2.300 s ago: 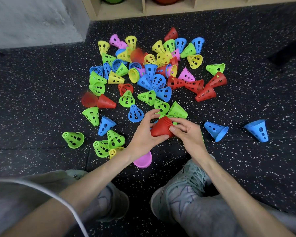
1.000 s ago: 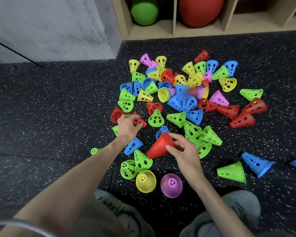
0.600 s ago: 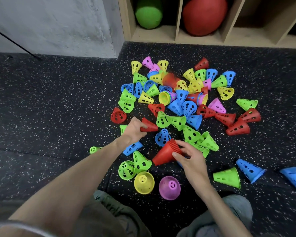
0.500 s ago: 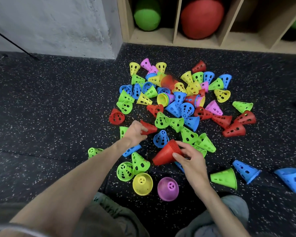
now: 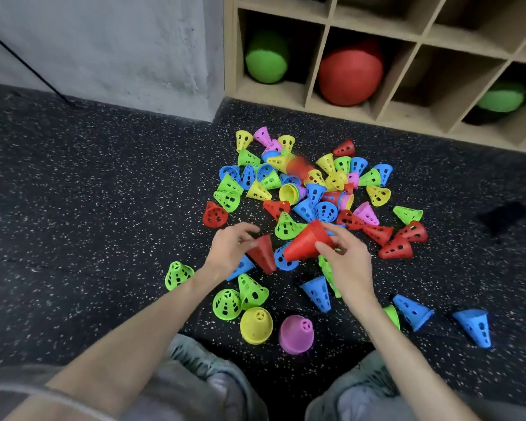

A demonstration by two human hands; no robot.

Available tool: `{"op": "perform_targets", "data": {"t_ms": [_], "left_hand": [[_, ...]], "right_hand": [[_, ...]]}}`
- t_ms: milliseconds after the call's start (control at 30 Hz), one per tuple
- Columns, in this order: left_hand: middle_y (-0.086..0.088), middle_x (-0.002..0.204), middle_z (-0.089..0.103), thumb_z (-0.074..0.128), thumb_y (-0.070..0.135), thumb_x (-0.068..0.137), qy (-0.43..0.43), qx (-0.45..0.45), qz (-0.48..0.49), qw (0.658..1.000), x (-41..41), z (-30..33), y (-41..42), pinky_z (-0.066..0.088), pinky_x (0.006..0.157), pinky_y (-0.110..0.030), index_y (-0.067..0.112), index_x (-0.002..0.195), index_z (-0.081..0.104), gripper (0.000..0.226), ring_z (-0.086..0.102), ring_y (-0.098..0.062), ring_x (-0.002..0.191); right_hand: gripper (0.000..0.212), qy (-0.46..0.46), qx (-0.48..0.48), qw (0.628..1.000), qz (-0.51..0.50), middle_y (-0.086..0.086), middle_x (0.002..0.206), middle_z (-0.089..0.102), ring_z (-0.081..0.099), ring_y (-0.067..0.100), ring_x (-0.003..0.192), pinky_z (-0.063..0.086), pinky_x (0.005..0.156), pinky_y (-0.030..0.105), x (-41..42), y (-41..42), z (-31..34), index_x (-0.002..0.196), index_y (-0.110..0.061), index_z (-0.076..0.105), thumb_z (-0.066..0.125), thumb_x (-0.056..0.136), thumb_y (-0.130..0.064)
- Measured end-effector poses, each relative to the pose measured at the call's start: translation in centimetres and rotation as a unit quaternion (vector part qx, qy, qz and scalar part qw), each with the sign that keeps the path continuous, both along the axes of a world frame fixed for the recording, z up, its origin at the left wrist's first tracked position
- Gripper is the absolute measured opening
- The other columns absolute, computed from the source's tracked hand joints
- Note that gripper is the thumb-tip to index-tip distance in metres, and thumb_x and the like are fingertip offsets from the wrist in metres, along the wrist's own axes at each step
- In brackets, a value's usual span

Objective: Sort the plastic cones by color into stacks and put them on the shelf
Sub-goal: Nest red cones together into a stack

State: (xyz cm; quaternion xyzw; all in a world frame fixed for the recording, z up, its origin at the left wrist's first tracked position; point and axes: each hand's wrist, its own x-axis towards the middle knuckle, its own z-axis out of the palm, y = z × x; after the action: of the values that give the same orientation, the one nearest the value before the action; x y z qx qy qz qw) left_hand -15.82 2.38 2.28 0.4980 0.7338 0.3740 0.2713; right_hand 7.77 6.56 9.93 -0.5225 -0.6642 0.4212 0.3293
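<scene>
— Speckled black rubber floor [image 5: 88,208], concrete wall [image 5: 104,47] at upper left: what lies at the left edge of the pile?

— A lone green cone [image 5: 177,275] on its side, apart from the rest. Next, my left hand [image 5: 230,253]: fingers curled round a single red cone [image 5: 263,253], which it holds just above the floor, wide mouth down and toward me.

— And beside it?

— My right hand [image 5: 345,259] pinches the wide end of a stack of red cones [image 5: 307,243], tip pointing left toward the single cone; the two nearly touch, though I cannot tell whether they do.

— Below the hands?

— A yellow stack [image 5: 256,326] and a pink stack [image 5: 295,334], both upright, just beside each other near my knees.

— Farther right?

— The mixed pile of cones [image 5: 313,189] behind the hands, three more red cones [image 5: 397,238] at its right edge, and two blue cones [image 5: 472,328] lying well apart. The wooden shelf [image 5: 389,95] at upper right holds a green ball [image 5: 266,57] and a red ball [image 5: 349,74].
</scene>
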Motion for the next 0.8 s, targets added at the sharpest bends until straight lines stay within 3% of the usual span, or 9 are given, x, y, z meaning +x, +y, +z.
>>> {"op": "perform_targets", "data": {"t_ms": [100, 233, 300, 367, 467, 567, 700, 800], "left_hand": [[0.010, 0.093, 0.075, 0.072, 0.010, 0.093, 0.026, 0.034, -0.009, 0.999, -0.5, 1.1, -2.5, 0.042, 0.074, -0.003, 0.020, 0.102, 0.079, 0.015, 0.063, 0.006, 0.081], [0.022, 0.093, 0.070, 0.071, 0.013, 0.094, 0.003, 0.061, 0.005, 0.998, -0.9, 2.1, -5.4, 0.038, 0.077, -0.001, 0.024, 0.095, 0.077, 0.012, 0.059, 0.013, 0.090], [0.023, 0.098, 0.067, 0.070, 0.016, 0.095, -0.009, 0.070, 0.010, 0.997, -0.9, 2.3, -6.5, 0.038, 0.081, -0.002, 0.029, 0.091, 0.073, 0.014, 0.057, 0.014, 0.095], [0.021, 0.105, 0.064, 0.070, 0.017, 0.095, -0.016, 0.080, 0.013, 0.997, -0.7, 2.7, -7.1, 0.036, 0.086, -0.003, 0.034, 0.088, 0.069, 0.019, 0.054, 0.014, 0.101], [0.015, 0.111, 0.062, 0.069, 0.011, 0.095, -0.035, 0.110, 0.011, 0.993, 0.1, 3.0, -7.2, 0.037, 0.090, -0.006, 0.037, 0.084, 0.065, 0.029, 0.054, 0.011, 0.104], [0.007, 0.110, 0.066, 0.063, 0.010, 0.099, -0.074, 0.132, -0.007, 0.989, 1.1, 3.0, -6.8, 0.049, 0.086, -0.021, 0.029, 0.089, 0.064, 0.022, 0.060, -0.005, 0.099], [0.015, 0.108, 0.066, 0.061, 0.017, 0.101, -0.109, 0.146, 0.005, 0.983, 1.5, 2.5, -6.7, 0.059, 0.084, -0.043, 0.028, 0.100, 0.062, 0.011, 0.065, -0.011, 0.098], [0.013, 0.115, 0.064, 0.066, 0.020, 0.099, -0.152, 0.152, 0.026, 0.976, 1.5, 2.5, -6.8, 0.058, 0.091, -0.039, 0.024, 0.114, 0.059, 0.018, 0.063, -0.007, 0.105]], "right_hand": [[0.038, 0.025, 0.031, 0.999, -0.012, -0.016, 0.107, 0.070, 0.060, -0.006, 0.106, 0.044, 0.093, 0.024, -0.9, -0.6, 2.0, 0.128, -0.034, 0.067, 0.070, 0.094, -0.015], [0.040, 0.039, 0.036, 0.999, -0.002, -0.028, 0.102, 0.060, 0.050, -0.021, 0.099, 0.038, 0.090, 0.017, -2.4, -2.1, 3.1, 0.131, -0.030, 0.066, 0.069, 0.095, -0.014], [0.039, 0.031, 0.034, 0.999, 0.014, -0.030, 0.100, 0.057, 0.048, -0.026, 0.093, 0.034, 0.082, 0.003, -3.5, -2.9, 3.0, 0.132, -0.030, 0.065, 0.068, 0.096, -0.014], [0.040, 0.015, 0.034, 0.999, 0.037, -0.026, 0.102, 0.058, 0.048, -0.027, 0.091, 0.036, 0.074, -0.002, -4.5, -3.8, 2.9, 0.132, -0.032, 0.064, 0.068, 0.096, -0.015], [0.040, -0.013, 0.029, 0.998, 0.061, -0.013, 0.109, 0.064, 0.050, -0.020, 0.095, 0.036, 0.077, 0.006, -5.7, -4.2, 2.0, 0.130, -0.036, 0.066, 0.070, 0.094, -0.019], [0.038, 0.000, 0.008, 0.997, 0.079, -0.017, 0.105, 0.067, 0.056, -0.015, 0.098, 0.039, 0.078, 0.006, -6.4, -4.2, 1.1, 0.123, -0.036, 0.069, 0.072, 0.091, -0.015], [0.038, 0.012, -0.002, 0.994, 0.107, -0.029, 0.102, 0.069, 0.060, -0.018, 0.098, 0.043, 0.083, 0.004, -7.0, -3.7, 0.2, 0.117, -0.035, 0.072, 0.072, 0.090, -0.008], [0.037, 0.009, -0.014, 0.993, 0.115, -0.023, 0.101, 0.075, 0.066, -0.005, 0.102, 0.052, 0.096, 0.026, -7.4, -3.0, -0.8, 0.111, -0.040, 0.074, 0.075, 0.087, -0.012]]}}
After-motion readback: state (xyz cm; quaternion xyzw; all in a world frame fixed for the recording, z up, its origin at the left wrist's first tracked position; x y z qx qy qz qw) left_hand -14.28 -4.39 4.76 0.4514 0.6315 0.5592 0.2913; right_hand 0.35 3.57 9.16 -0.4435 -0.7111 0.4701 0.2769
